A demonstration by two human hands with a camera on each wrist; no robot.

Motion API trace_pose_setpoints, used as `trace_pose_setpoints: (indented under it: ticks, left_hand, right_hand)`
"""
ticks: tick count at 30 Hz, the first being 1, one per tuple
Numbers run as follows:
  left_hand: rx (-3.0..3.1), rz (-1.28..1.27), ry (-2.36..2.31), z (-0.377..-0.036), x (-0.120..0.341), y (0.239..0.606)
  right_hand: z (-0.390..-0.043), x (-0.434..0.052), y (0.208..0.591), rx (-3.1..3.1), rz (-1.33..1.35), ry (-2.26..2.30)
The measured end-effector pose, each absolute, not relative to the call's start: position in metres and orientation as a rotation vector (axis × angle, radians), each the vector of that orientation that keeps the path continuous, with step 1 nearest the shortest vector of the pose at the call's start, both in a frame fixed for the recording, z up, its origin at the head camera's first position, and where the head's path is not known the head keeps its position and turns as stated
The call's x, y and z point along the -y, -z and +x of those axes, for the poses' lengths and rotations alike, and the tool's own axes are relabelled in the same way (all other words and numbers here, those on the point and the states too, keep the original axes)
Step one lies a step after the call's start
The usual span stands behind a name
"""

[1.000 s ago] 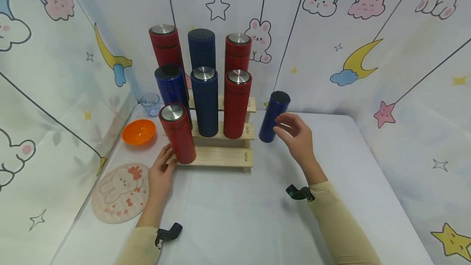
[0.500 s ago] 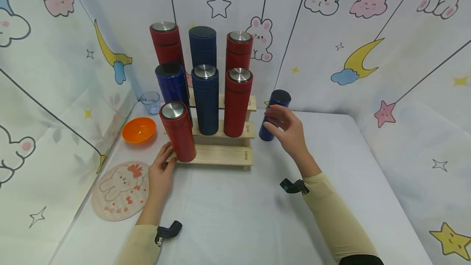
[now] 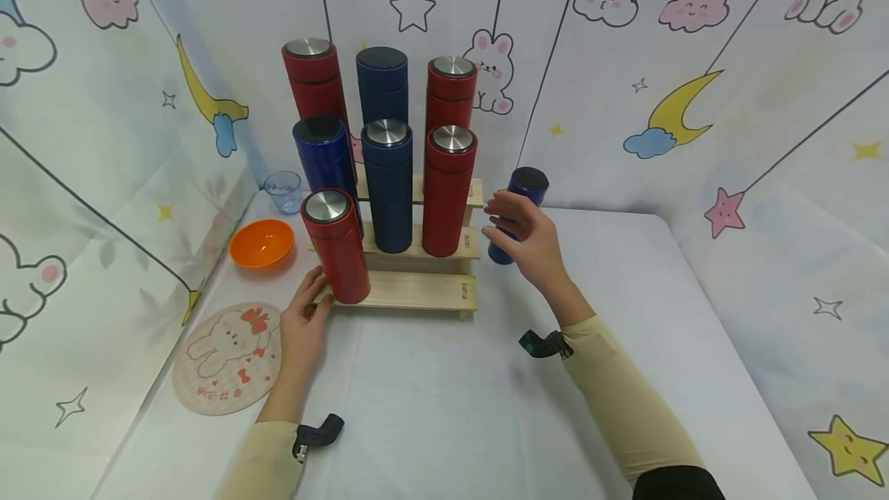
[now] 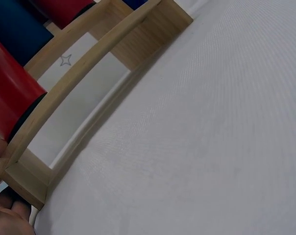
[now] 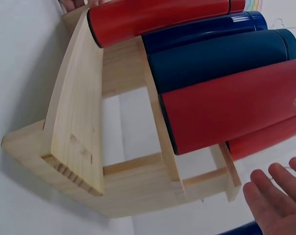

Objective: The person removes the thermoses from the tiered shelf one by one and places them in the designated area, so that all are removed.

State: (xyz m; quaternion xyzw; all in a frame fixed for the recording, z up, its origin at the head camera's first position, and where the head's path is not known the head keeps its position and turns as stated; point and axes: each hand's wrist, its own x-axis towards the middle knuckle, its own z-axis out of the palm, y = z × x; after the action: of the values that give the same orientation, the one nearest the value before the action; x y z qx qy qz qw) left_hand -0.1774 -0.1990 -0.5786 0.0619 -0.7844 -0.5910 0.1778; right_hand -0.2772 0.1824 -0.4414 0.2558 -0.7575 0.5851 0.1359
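On the worktop [image 3: 430,407], wooden rack [image 3: 420,292] gripped at near left corner by left hand [image 3: 303,322]; right hand [image 3: 531,244] empty, fingers loose, just right of it. Level handling advised: bottles [image 3: 389,195] could topple.

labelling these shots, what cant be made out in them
Head view: middle of the lone blue bottle, hidden by the right hand
Head view: base of the back blue bottle, behind the silver-lidded blue bottle
Left wrist view: much of the left hand, cut off by the left edge
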Motion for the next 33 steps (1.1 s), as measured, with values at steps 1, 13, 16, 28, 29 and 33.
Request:
trace_pose_setpoints:
  ticks: [1,13,16,28,29,33]
  left_hand:
    - [2.220,0.179,1.672,-0.177,0.199,0.578]
    - [2.208,0.181,1.696,-0.176,0.197,0.575]
    - [2.201,0.175,1.700,-0.177,0.197,0.577]
    - [2.212,0.196,1.700,-0.177,0.198,0.576]
    - [2.211,0.192,1.701,-0.177,0.198,0.576]
    - [2.190,0.162,1.704,-0.178,0.198,0.577]
  right_hand:
    - [-0.277,-0.182,0.441,2.195,0.743,-1.695]
    - [-0.282,-0.167,0.437,2.219,0.746,-1.749]
    - [-0.284,-0.164,0.437,2.217,0.749,-1.784]
    - [-0.292,-0.151,0.438,2.211,0.769,-1.804]
    - [-0.293,-0.151,0.438,2.224,0.761,-1.788]
    - [-0.294,-0.149,0.438,2.247,0.750,-1.758]
